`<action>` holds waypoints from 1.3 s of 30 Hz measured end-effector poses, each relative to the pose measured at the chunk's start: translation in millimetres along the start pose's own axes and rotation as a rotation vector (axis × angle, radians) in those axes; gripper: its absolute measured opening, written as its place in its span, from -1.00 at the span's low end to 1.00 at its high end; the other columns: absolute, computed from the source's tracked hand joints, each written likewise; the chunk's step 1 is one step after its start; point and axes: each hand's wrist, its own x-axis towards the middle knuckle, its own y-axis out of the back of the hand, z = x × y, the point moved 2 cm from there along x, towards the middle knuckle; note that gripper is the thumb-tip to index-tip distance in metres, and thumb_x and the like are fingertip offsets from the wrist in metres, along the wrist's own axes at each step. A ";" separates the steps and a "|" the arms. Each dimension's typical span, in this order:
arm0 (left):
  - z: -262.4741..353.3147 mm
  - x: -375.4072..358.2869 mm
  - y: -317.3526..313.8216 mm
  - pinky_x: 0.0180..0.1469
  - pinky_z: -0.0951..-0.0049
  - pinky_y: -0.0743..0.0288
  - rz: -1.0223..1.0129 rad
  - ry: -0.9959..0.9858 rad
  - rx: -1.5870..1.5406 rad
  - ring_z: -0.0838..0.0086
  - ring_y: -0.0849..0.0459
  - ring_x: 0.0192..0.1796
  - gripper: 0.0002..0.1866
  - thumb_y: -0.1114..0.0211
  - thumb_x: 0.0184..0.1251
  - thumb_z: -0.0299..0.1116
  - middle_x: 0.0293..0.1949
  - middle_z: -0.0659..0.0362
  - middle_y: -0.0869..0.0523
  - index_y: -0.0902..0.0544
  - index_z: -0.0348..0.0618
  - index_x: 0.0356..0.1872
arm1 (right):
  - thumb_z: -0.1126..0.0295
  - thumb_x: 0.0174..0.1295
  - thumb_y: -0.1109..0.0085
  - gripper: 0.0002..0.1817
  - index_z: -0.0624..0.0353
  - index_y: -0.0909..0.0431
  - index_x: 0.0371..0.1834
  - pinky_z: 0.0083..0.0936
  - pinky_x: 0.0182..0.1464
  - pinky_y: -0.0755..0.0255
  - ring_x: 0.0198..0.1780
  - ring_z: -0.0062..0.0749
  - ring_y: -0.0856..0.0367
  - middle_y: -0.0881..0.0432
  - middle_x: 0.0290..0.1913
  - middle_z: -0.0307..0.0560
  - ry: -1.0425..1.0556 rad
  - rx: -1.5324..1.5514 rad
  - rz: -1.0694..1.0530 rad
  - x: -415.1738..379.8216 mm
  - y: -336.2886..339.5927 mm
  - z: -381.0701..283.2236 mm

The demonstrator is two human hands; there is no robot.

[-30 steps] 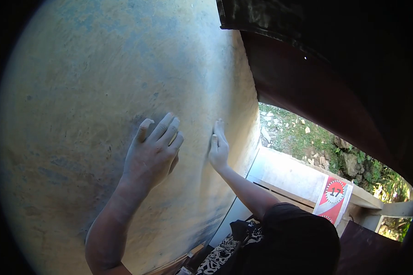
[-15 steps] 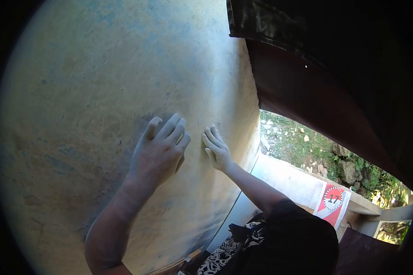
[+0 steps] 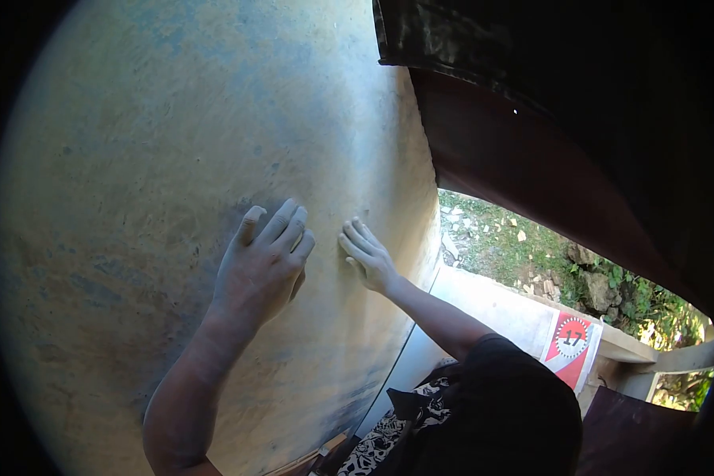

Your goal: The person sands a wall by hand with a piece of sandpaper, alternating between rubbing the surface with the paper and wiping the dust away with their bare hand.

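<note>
The left hand [image 3: 255, 274] hides its own palm; whether anything lies under it cannot be told. The right hand [image 3: 371, 262] also hides its palm. The top edge cuts off the board [image 3: 159, 159]. Scraps [image 3: 451, 246] on the grass [image 3: 496, 230] are too small to identify.

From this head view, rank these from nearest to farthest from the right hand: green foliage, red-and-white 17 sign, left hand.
1. Left hand: beside it, to its left.
2. 17 sign: lower right.
3. Green foliage: farther right, outdoors.
</note>
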 end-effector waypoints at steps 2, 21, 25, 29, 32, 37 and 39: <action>1.1 -2.1 -1.4 0.61 0.05 -0.02 -0.011 -0.007 -0.009 0.36 -0.34 0.65 -0.62 -0.41 0.36 -0.20 0.47 0.11 -0.58 -0.72 -0.03 0.15 | 0.32 0.44 -0.30 -0.43 0.09 -0.54 0.52 0.02 0.65 -0.25 0.69 0.14 -0.25 -0.40 0.64 0.10 0.109 0.049 -0.029 7.9 -6.4 -18.0; 5.4 -7.8 -9.9 0.60 0.06 -0.03 0.011 -0.044 -0.006 0.35 -0.37 0.62 -0.64 -0.39 0.35 -0.22 0.45 0.10 -0.59 -0.73 -0.06 0.12 | 0.35 0.60 -0.08 -0.48 0.22 -0.48 0.57 -0.01 0.69 -0.10 0.71 0.20 -0.19 -0.28 0.69 0.21 0.065 0.038 0.150 -9.1 -24.5 7.5; 6.5 -5.0 -6.8 0.59 0.07 -0.05 0.002 -0.034 -0.034 0.34 -0.38 0.62 -0.65 -0.38 0.34 -0.23 0.44 0.10 -0.61 -0.73 -0.07 0.11 | 0.38 0.66 0.06 -0.50 0.31 -0.43 0.59 -0.16 0.71 -0.07 0.74 0.11 -0.13 -0.23 0.70 0.31 -0.470 0.170 0.354 -0.2 -12.3 66.6; 10.0 0.8 -11.8 0.58 0.08 -0.06 -0.002 -0.049 -0.015 0.34 -0.38 0.62 -0.64 -0.39 0.33 -0.23 0.44 0.10 -0.62 -0.74 -0.06 0.11 | 0.38 0.69 0.13 -0.49 0.28 -0.38 0.62 -0.27 0.73 0.06 0.79 0.01 0.00 -0.15 0.73 0.29 -0.626 0.163 0.444 27.5 -12.2 53.4; 14.9 4.5 -15.2 0.56 0.08 -0.10 -0.019 -0.056 -0.027 0.34 -0.39 0.62 -0.65 -0.39 0.31 -0.24 0.43 0.10 -0.62 -0.74 -0.06 0.10 | 0.35 0.67 0.09 -0.44 0.15 -0.31 0.69 -0.13 0.73 0.08 0.77 0.13 -0.02 -0.15 0.74 0.25 -0.409 0.114 0.325 36.3 -14.1 -9.8; 21.8 8.7 -27.1 0.51 0.08 -0.14 -0.041 -0.116 0.006 0.35 -0.40 0.62 -0.66 -0.35 0.35 -0.19 0.41 0.12 -0.64 -0.74 -0.04 0.09 | 0.33 0.65 0.06 -0.42 0.07 -0.30 0.71 -0.07 0.72 0.06 0.75 0.21 -0.04 -0.13 0.75 0.22 -0.332 -0.003 0.303 39.4 -11.8 11.9; 23.2 11.8 -31.4 0.51 0.09 -0.14 -0.043 -0.128 0.021 0.35 -0.40 0.62 -0.66 -0.34 0.36 -0.19 0.41 0.12 -0.64 -0.74 -0.04 0.08 | 0.28 0.65 0.08 -0.38 0.01 -0.21 0.75 -0.10 0.74 0.10 0.77 0.23 0.04 -0.04 0.78 0.19 -0.550 0.126 0.358 48.7 -6.7 53.3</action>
